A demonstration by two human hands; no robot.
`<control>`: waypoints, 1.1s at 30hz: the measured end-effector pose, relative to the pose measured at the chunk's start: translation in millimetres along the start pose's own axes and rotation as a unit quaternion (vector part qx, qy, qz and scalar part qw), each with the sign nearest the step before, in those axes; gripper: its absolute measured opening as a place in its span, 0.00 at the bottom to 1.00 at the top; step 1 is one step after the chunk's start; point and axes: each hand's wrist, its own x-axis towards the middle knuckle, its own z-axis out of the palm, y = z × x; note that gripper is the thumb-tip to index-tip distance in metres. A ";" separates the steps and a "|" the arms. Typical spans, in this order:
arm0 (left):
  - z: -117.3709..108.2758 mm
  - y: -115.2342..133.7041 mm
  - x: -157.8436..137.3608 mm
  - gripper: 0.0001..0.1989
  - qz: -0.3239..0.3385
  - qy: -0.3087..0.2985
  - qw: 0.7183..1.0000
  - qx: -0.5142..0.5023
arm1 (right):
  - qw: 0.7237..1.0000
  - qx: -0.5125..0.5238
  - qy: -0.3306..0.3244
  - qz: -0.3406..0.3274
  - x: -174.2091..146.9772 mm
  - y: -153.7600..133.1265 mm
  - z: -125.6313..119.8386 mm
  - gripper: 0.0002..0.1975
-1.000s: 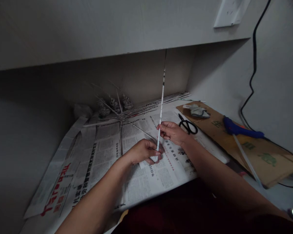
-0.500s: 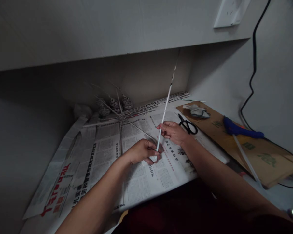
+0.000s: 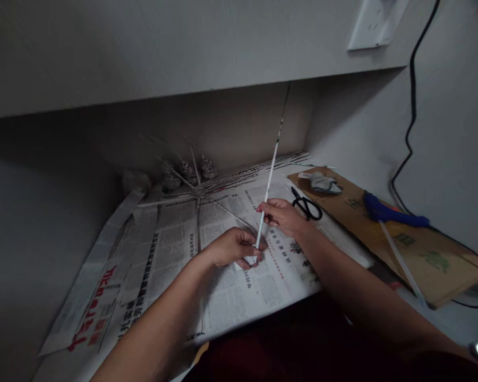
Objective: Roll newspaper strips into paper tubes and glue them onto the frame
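My right hand pinches a long white rolled-paper stick between thumb and fingers. The stick rises steeply, its darker thin tip reaching up to the overhanging ledge. Its lower end meets the fingers of my left hand, which are closed around a small pale paper piece. Most of that piece is hidden by the fingers, so its shape is unclear. Another thin paper stick slants from the far left down to my left hand; whether it joins the piece cannot be made out.
Newspaper covers the table. Behind lie a bundle of paper sticks and several dark woven cones. Black scissors lie right of my hand. Cardboard carries a grey cloth and blue glue gun. A ledge overhangs the back.
Both hands keep nearly the same hold and place. The white stick has hardly moved, and the view has shifted very slightly.
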 end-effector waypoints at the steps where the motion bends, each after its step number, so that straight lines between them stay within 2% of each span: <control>1: -0.1 -0.3 0.1 0.21 -0.001 -0.003 1.000 0.002 | 1.000 0.007 -0.007 0.008 -0.5 -0.7 -0.1 0.17; 4: 0.2 0.0 -0.4 0.20 -0.002 -0.007 1.000 0.002 | 0.999 0.025 -0.022 0.017 -1.2 -2.5 -0.4 0.17; 11: 3.2 3.2 -0.6 0.17 -0.008 0.017 1.000 0.010 | 0.997 -0.050 0.059 -0.015 1.3 -2.0 3.6 0.16; 17: 5.3 4.2 0.1 0.18 -0.018 0.031 0.999 -0.003 | 0.993 -0.067 0.084 -0.037 1.0 -2.3 6.5 0.17; 21: 6.7 5.1 -0.5 0.18 -0.022 0.040 0.999 -0.002 | 0.996 -0.041 0.067 -0.037 0.6 -1.9 3.7 0.17; 26: 6.5 4.4 -1.3 0.17 -0.020 0.023 0.999 0.010 | 0.998 0.059 -0.007 -0.017 0.2 -4.6 -1.9 0.19; 28: 6.8 5.0 -1.6 0.18 -0.021 0.020 0.999 0.019 | 0.998 0.054 0.011 -0.028 2.2 -3.5 -3.3 0.18; 31: 7.0 6.1 -1.9 0.18 -0.026 0.023 0.999 0.029 | 0.996 0.016 0.070 -0.047 5.2 -0.4 -4.4 0.18; 33: 6.3 6.4 -2.1 0.18 -0.026 0.025 0.999 0.031 | 0.995 0.020 0.079 -0.051 5.4 0.0 -5.2 0.19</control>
